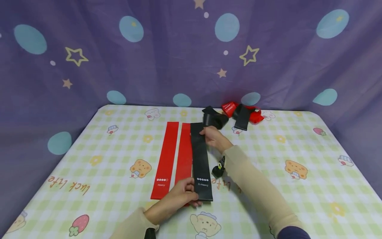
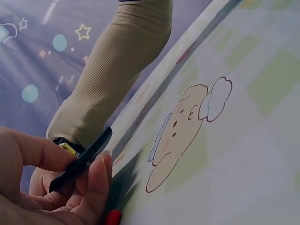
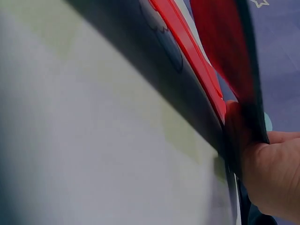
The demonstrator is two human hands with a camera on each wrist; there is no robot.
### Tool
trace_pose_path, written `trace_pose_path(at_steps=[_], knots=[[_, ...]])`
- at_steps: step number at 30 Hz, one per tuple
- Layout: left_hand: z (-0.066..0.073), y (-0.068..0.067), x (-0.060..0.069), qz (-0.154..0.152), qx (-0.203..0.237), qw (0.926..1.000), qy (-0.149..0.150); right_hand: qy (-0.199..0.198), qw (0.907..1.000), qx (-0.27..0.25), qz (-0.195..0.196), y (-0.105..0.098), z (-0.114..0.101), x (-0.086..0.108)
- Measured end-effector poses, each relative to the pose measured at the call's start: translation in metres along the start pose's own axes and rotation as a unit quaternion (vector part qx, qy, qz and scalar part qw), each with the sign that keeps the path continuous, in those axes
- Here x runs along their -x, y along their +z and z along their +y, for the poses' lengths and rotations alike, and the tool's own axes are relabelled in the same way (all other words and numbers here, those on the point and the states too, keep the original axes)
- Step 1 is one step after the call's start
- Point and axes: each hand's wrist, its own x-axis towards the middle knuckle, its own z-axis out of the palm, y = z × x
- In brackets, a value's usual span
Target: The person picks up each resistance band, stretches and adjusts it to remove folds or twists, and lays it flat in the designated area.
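A black resistance band [image 1: 201, 156] marked X-Heavy stretches lengthwise between my two hands, partly over a red band [image 1: 183, 152]. My left hand [image 1: 180, 196] pinches its near end between thumb and fingers; the left wrist view shows that black end [image 2: 82, 161] in the grip. At the far end, my right hand [image 1: 216, 137] holds the band's edge, and in the right wrist view the thumb and fingers [image 3: 274, 173] close on it. The band looks raised off the cloth there. Left of both lies another red band [image 1: 165, 159] marked Heavy, flat and straight.
Behind my right hand sits a loosely rolled black band [image 1: 215, 119]. Crumpled red bands [image 1: 256, 115] and a black strip [image 1: 242, 119] lie near the back edge. A checked cloth [image 1: 116, 186] covers the table, with a purple curtain [image 1: 167, 66] behind.
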Motion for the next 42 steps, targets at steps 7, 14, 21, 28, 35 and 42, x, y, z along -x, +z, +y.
trace_pose_path(at_steps=[7,14,21,28,35,42], knots=[[0.0,0.0,-0.003,0.012,-0.023,0.9996,-0.014,0.007,0.998,0.023,0.058,-0.02,-0.003,-0.017],[-0.001,-0.003,-0.005,0.021,-0.034,0.9991,-0.015,-0.008,0.9975,0.041,0.057,-0.056,0.0,-0.042],[-0.002,-0.004,-0.005,0.02,-0.018,0.9996,-0.01,0.004,0.9954,0.09,0.034,-0.028,-0.025,0.004],[0.0,-0.004,-0.008,0.022,-0.005,0.9997,-0.009,0.015,0.9931,0.112,0.031,-0.006,-0.04,0.023],[0.001,-0.007,-0.014,0.02,0.014,0.9997,0.002,0.009,0.9916,0.123,0.037,0.013,-0.055,0.045],[-0.002,-0.01,-0.012,0.02,0.002,0.9998,0.006,0.037,0.9841,0.161,0.065,0.065,-0.095,0.131]])
